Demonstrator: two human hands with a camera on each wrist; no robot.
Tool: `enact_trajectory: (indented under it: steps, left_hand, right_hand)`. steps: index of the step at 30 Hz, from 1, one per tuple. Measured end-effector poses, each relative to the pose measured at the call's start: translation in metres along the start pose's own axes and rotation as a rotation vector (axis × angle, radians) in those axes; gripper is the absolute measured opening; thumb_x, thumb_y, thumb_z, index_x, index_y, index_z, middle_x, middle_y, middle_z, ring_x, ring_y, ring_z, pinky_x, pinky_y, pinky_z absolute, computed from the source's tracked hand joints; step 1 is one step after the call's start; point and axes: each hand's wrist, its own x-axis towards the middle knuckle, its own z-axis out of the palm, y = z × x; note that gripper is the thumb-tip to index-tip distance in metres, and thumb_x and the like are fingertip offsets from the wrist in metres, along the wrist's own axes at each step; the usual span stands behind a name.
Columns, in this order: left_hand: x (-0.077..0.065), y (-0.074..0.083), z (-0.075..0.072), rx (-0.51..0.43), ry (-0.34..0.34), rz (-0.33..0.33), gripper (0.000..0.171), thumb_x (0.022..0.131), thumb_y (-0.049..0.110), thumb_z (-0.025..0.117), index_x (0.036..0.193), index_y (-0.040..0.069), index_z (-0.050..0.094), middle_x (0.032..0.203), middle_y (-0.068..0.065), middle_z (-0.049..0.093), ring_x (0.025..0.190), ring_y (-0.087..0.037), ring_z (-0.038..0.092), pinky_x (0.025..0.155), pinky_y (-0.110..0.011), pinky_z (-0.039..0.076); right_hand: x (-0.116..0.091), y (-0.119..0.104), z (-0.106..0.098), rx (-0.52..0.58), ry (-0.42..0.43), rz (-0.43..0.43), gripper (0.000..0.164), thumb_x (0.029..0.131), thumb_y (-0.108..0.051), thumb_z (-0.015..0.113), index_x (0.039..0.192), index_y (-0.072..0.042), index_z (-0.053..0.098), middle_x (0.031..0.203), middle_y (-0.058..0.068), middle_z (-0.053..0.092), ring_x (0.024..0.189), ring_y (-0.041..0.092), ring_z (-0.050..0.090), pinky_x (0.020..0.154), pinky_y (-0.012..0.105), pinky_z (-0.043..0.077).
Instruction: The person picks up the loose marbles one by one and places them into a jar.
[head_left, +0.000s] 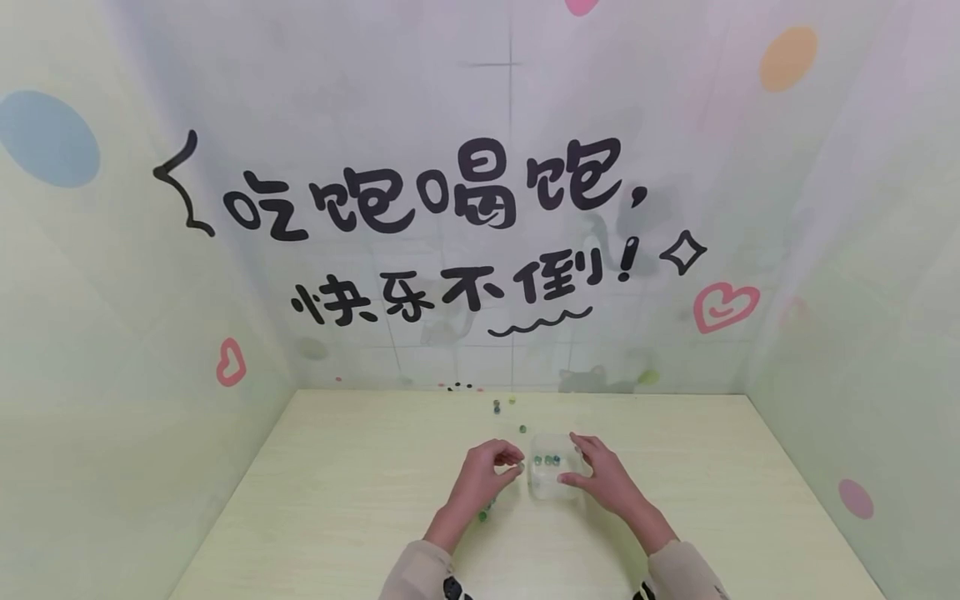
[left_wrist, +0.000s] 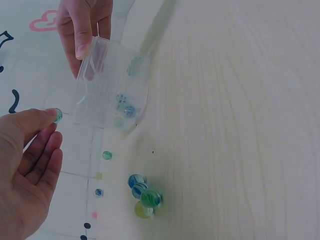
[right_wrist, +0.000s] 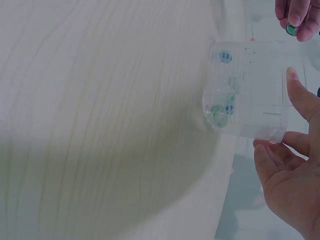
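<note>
A clear plastic box [head_left: 536,487] stands on the table with several marbles [left_wrist: 129,111] inside it, seen through its walls. On its left side, my left hand [head_left: 476,482] pinches a green glass marble [left_wrist: 58,115] between thumb and fingers, close to the box but apart from it. My right hand [head_left: 609,483] holds the box from the right, its thumb on the near side and fingers on the far side. In the right wrist view the pinched marble [right_wrist: 291,30] shows just beyond the box.
A cluster of loose marbles [left_wrist: 151,198] lies by my left wrist, a green one [head_left: 482,516] among them. Farther back are another green marble [head_left: 522,429], dark ones [head_left: 497,407] and a yellow one [head_left: 512,400]. A printed backdrop [head_left: 360,100] borders the table's back edge.
</note>
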Motion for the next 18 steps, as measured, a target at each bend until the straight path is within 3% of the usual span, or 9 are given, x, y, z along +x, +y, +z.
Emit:
enact_trajectory:
  steps: [12, 18]
  left_hand:
    - [0.0041, 0.0077, 0.0055, -0.019, -0.008, 0.019, 0.013, 0.089, 0.008, 0.073, 0.102, 0.012, 0.071, 0.1, 0.0, 0.072, 0.091, -0.012, 0.067, 0.087, -0.035, 0.06]
    - [0.0053, 0.0082, 0.0085, -0.014, -0.013, 0.022, 0.013, 0.089, 0.009, 0.073, 0.101, 0.013, 0.072, 0.099, 0.001, 0.071, 0.09, -0.01, 0.066, 0.084, -0.027, 0.059]
  right_hand:
    - [0.0021, 0.0021, 0.0016, -0.008, 0.006, 0.007, 0.073, 0.084, -0.017, 0.079, 0.144, 0.008, 0.044, 0.14, 0.027, 0.05, 0.128, 0.045, 0.054, 0.105, 0.05, 0.049]
    - [0.0009, 0.0014, 0.0018, -0.008, 0.012, 0.007, 0.073, 0.084, -0.016, 0.079, 0.143, 0.008, 0.044, 0.139, 0.027, 0.051, 0.127, 0.046, 0.054, 0.105, 0.051, 0.049]
